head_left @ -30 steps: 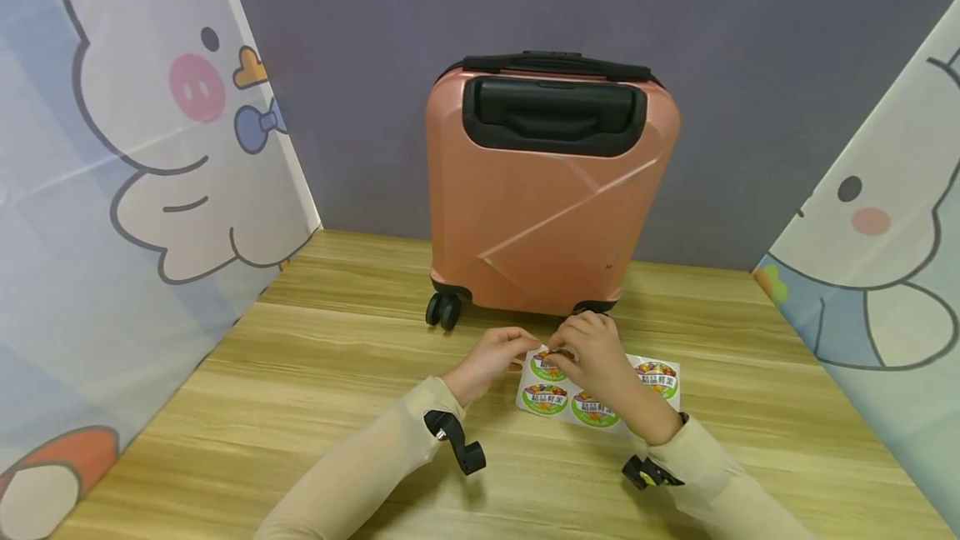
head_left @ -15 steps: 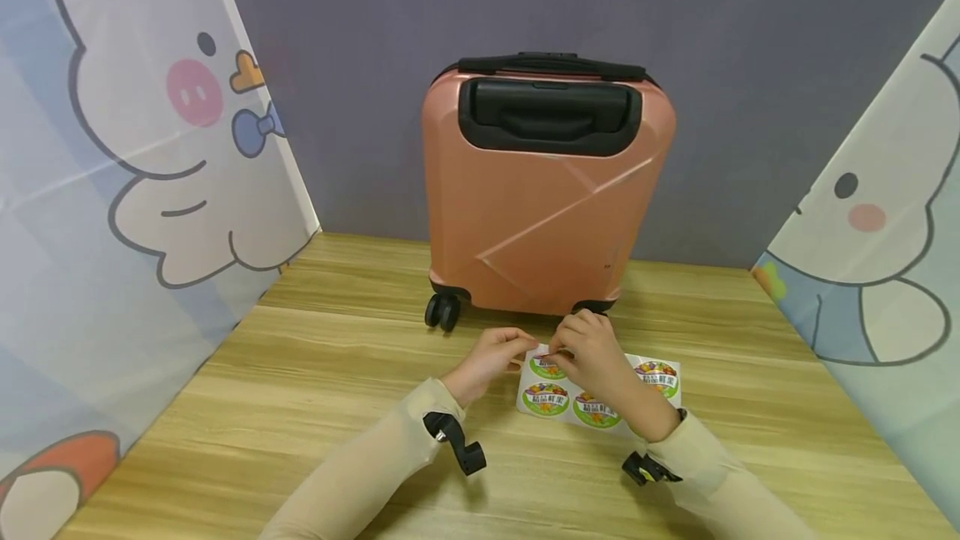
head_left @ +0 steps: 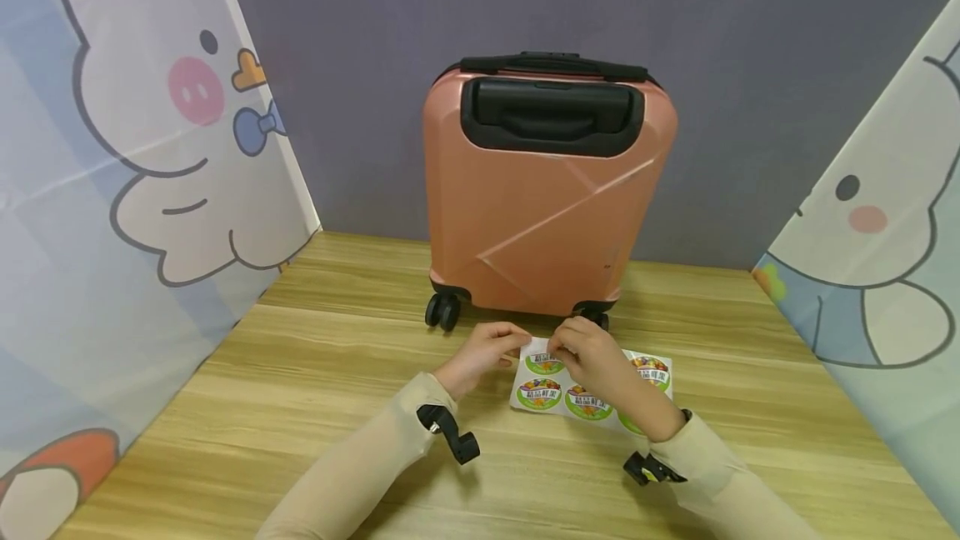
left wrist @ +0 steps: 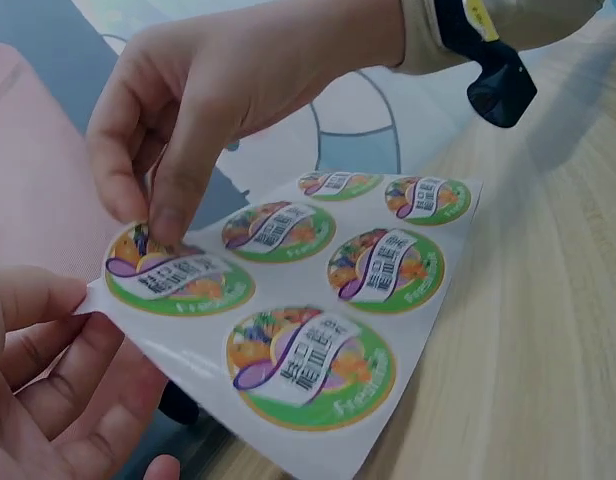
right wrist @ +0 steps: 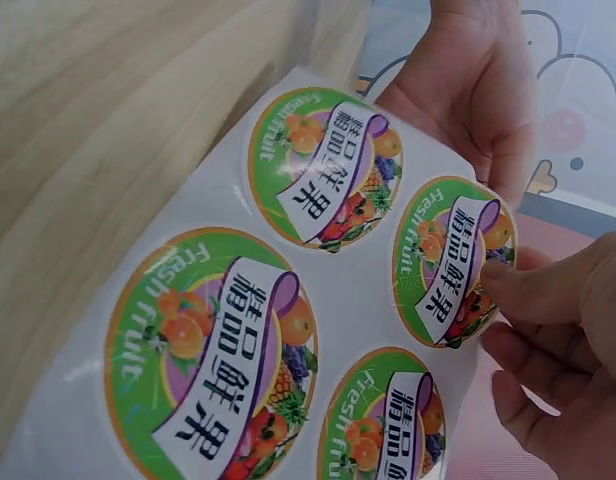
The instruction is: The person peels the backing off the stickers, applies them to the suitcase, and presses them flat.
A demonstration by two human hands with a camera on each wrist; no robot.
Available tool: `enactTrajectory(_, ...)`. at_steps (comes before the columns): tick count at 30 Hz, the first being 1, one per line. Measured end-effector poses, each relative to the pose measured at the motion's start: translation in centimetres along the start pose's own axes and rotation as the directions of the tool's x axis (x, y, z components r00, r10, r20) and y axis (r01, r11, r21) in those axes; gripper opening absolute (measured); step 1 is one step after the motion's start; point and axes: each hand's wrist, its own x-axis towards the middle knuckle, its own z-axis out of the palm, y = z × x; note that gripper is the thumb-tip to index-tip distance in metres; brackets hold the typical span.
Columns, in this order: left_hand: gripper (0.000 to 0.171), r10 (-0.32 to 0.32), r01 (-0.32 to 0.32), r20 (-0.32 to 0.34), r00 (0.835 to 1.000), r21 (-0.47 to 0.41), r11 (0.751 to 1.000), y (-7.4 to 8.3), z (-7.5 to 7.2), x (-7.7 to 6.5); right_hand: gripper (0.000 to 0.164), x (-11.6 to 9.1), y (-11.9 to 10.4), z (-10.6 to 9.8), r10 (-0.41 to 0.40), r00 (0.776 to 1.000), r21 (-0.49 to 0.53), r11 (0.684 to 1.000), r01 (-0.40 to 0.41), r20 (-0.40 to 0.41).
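A white sheet of oval fruit stickers (head_left: pixel 558 408) lies tilted over the table in front of the suitcase. My left hand (head_left: pixel 480 361) pinches its far left corner between thumb and fingers. At that same corner, my right hand (head_left: pixel 600 369) has thumb and forefinger pinched on the edge of one fruit sticker (left wrist: pixel 183 285), green-rimmed with fruit pictures. In the right wrist view, the right thumb (right wrist: pixel 533 290) overlaps this sticker's edge. Several other stickers, such as one nearby oval (right wrist: pixel 328 170), lie flat on the sheet. In the head view, the right hand hides part of the sheet.
A pink hard-shell suitcase (head_left: pixel 547 215) with black handle and wheels stands upright behind the hands. Grey board (head_left: pixel 360 90) rises behind it, and cartoon-printed panels (head_left: pixel 172 190) flank the wooden table (head_left: pixel 337 340). Each wrist wears a black camera mount (head_left: pixel 450 432).
The left hand and the sticker sheet have shifted slightly left and away from me. The right hand keeps its pinch at the corner sticker and has barely moved.
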Motion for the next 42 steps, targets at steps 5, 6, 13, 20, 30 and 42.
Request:
enactTrajectory(5,0.027,0.007,-0.007,-0.006,1.0,0.01,1.0,-0.03,-0.4,0.16,0.027,0.09,-0.27,-0.38,0.048,0.998,0.042,0.998,-0.049,0.03)
enactTrajectory(6,0.027,0.007,-0.007,-0.005,1.0,0.011,1.0,-0.07,-0.46,0.2,0.027,0.1,-0.32,-0.46,0.057,0.998,0.051,0.997,-0.058,0.037)
enactTrajectory(13,0.026,0.009,-0.009,0.0,1.0,0.027,1.0,-0.34,-0.63,0.42,0.027,0.03,-0.25,-0.46,0.083,0.995,0.09,0.992,-0.088,0.056)
enactTrajectory(20,0.032,-0.006,0.005,0.033,0.999,0.021,1.0,-0.22,-0.77,0.24,0.03,-0.27,0.16,-0.3,0.075,0.997,0.104,0.992,-0.075,0.004)
enactTrajectory(30,0.028,0.023,-0.023,0.034,0.999,0.01,1.0,0.22,-0.68,-0.11,0.03,-0.2,0.09,-0.4,0.118,0.993,0.078,0.99,-0.116,-0.015)
enactTrajectory(42,0.032,0.07,-0.071,0.084,0.994,0.006,0.997,-0.28,-0.38,-0.27,0.03,-0.42,0.26,-0.77,0.161,0.987,0.092,0.982,-0.163,0.027)
